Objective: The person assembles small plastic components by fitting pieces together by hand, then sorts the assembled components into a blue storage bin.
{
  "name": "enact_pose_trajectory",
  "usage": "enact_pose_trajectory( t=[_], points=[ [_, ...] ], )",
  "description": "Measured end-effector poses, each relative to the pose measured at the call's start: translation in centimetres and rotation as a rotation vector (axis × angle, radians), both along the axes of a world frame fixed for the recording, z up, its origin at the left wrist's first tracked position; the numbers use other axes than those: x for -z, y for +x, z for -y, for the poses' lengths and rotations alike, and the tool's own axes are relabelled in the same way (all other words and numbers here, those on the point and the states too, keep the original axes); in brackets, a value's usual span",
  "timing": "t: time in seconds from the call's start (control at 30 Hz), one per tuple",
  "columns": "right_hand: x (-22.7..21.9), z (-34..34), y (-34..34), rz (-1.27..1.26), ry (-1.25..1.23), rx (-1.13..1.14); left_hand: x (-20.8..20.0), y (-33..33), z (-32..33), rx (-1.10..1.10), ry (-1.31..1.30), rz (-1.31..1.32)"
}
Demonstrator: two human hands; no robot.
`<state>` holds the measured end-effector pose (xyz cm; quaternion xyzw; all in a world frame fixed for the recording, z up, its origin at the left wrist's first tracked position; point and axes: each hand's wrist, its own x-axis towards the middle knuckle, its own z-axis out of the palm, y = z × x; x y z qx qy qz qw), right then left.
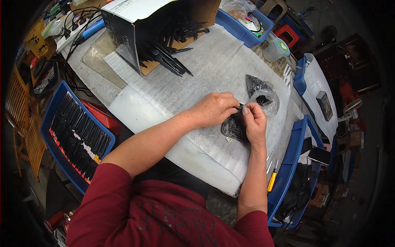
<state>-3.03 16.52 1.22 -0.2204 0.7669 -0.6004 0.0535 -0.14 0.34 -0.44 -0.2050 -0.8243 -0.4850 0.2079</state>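
The left hand (pixel 218 109) and right hand (pixel 255 121) pinch a small black piece (pixel 240 108) above the counter (pixel 105 90), with thin silvery pieces (pixel 233 129) at six o'clock from it, a clear bag (pixel 271 108) at two, an open box (pixel 120 43) at ten.

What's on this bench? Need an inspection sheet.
Surface: white foam sheet over the table.
Job's things: slim black part; thin metal pins in a dark tray; clear plastic bag holding black pieces.
Clutter: open carton of black rod-like parts; yellow-handled tool.
Grippers: bare left hand and right hand, fingertips together at the slim black part.
Cables: black cables by a white power strip.
Surroundings: left blue crate, filled; right blue crate.
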Motion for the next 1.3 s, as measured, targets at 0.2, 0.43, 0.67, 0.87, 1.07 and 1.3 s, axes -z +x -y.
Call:
enact_pose_trajectory(
  t=[0.2, 0.43, 0.67, 0.87, 1.07, 1.3],
  points=[
    [0.2, 0.4, 0.1, -0.092, 0.057, 0.009, 0.5, -0.3, 0.3, 0.045, 0.088, -0.024],
    [0.4, 0.3, 0.4, -0.008, -0.043, 0.001, 0.8, 0.5, -0.3, -0.143, -0.023, -0.354],
    [0.8, -0.4, -0.3, 0.101, -0.252, -0.047, 0.4, 0.4, -1.4, -0.261, -0.225, -0.579],
    [0.4, 0.2, -0.3, 0.216, -0.305, -0.117, -0.5, 1.1, -1.2, -0.317, -0.359, -0.591],
    [0.2, 1.0, 0.5, 0.269, -0.339, -0.177, -1.5, 3.9, 0.1, -0.404, -0.333, -0.551],
    [1.8, -0.6, -1.3, 0.217, -0.407, -0.137, -1.3, 14.2, 7.5, -0.365, -0.115, -0.263]
  ],
)
